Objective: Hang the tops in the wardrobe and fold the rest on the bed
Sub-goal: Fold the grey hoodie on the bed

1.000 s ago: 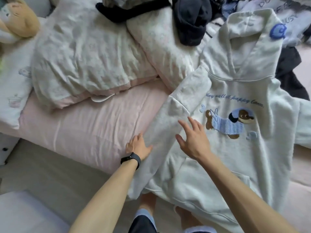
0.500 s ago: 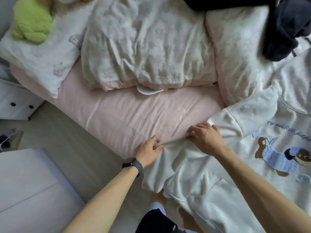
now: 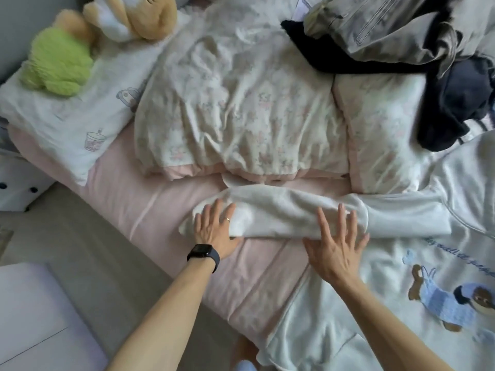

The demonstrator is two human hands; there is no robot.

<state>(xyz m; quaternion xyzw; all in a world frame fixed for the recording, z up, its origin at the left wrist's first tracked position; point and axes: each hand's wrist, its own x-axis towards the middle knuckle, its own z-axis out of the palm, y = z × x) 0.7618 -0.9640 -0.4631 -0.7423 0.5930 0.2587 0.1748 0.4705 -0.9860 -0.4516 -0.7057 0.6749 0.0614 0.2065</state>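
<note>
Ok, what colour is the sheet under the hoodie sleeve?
Plain pale pink. The sheet shows best in the head view, left of the sleeve.

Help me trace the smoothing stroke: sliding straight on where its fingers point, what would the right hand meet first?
The right hand lies flat on the hoodie sleeve; past its far edge, the floral duvet probably comes first, though depth is unclear.

Blue cursive script on the white hoodie (image 3: 380, 295) reads partly "call it"; the rest is blurred or cut off.
</note>
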